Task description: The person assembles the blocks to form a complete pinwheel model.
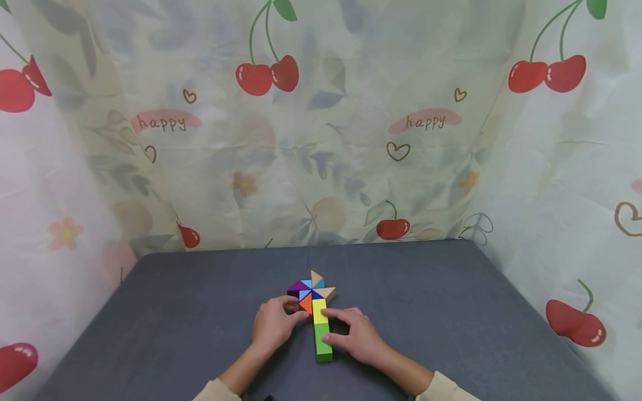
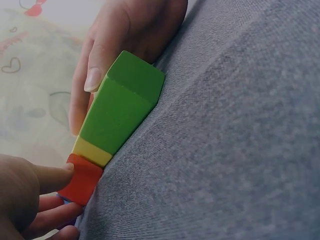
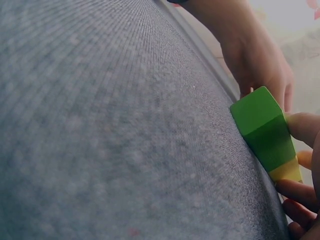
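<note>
Small coloured blocks lie together in a pinwheel shape at the middle of the table. My left hand (image 1: 276, 323) pinches the orange triangular block (image 1: 306, 303) between thumb and fingers; its orange-red side (image 2: 85, 179) shows in the left wrist view. Beside it, a yellow block (image 1: 319, 305) and a green block (image 1: 322, 329) form a straight stem towards me. From the right, my right hand (image 1: 358, 335) touches the stem, index finger on the yellow block and thumb on the green one. In the right wrist view, the green block (image 3: 265, 135) has its near end towards the camera.
Beyond my hands, a purple block (image 1: 297, 287), two natural-wood triangular blocks (image 1: 327, 293) and several blue pieces (image 1: 306, 283) make up the pinwheel. Dark grey cloth covers the table (image 1: 426, 295). A curtain (image 1: 326, 139) printed with cherries surrounds it at the back and sides.
</note>
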`<state>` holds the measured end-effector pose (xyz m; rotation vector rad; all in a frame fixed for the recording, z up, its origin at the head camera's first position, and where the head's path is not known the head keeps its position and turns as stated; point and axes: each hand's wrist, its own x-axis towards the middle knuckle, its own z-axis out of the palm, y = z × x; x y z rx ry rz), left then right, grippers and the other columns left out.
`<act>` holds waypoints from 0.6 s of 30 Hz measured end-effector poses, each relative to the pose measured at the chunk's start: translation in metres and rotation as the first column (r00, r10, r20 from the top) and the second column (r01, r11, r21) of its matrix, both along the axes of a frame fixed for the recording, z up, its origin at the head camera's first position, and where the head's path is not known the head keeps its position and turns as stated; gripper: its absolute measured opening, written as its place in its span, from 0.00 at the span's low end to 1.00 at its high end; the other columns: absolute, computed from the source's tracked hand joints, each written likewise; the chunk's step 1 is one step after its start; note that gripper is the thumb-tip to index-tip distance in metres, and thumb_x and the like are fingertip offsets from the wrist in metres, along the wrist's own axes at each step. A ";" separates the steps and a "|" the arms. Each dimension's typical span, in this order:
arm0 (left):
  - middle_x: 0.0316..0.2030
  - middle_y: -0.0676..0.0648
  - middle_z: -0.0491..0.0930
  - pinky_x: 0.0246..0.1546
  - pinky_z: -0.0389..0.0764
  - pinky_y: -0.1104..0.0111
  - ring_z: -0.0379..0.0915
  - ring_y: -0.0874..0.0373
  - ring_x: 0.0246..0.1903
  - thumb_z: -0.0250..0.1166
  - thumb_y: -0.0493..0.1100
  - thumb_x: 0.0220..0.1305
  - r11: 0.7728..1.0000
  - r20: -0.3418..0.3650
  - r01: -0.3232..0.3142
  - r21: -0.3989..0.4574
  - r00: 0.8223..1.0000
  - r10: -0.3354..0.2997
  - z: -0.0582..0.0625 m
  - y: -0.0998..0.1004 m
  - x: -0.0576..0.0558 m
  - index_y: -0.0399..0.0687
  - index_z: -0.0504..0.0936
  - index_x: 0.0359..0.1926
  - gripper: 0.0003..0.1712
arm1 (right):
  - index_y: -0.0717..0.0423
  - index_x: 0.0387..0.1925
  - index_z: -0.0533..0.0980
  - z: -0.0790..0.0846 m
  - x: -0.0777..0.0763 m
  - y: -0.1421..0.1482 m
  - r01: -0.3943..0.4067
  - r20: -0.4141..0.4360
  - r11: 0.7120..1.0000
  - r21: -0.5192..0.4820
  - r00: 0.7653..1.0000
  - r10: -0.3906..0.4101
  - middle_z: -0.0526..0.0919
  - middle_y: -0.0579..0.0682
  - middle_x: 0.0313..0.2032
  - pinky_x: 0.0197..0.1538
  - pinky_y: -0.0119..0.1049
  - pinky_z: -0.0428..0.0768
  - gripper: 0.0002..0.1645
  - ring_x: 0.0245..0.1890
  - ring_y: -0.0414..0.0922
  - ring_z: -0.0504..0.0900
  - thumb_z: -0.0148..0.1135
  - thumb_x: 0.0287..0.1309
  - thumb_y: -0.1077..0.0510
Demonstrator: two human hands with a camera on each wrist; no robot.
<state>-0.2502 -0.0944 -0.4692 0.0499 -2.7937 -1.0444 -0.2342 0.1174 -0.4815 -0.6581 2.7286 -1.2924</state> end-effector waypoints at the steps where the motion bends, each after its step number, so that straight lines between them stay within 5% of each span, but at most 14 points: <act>1: 0.30 0.55 0.85 0.40 0.76 0.55 0.80 0.56 0.34 0.78 0.53 0.48 1.000 0.001 0.000 0.002 1.000 0.000 0.000 0.000 0.000 0.47 0.87 0.46 0.24 | 0.39 0.60 0.77 0.000 0.000 0.000 0.000 0.002 1.000 0.000 1.000 0.000 0.79 0.42 0.55 0.55 0.55 0.66 0.31 0.52 0.46 0.70 0.68 0.55 0.37; 18: 0.28 0.55 0.85 0.37 0.76 0.57 0.80 0.58 0.31 0.77 0.50 0.50 1.000 -0.041 0.001 0.012 0.999 0.000 0.000 0.000 -0.004 0.47 0.87 0.46 0.22 | 0.40 0.60 0.77 -0.001 -0.001 0.001 -0.012 -0.010 1.000 -0.002 1.000 0.012 0.79 0.43 0.55 0.55 0.54 0.66 0.32 0.52 0.47 0.70 0.68 0.55 0.38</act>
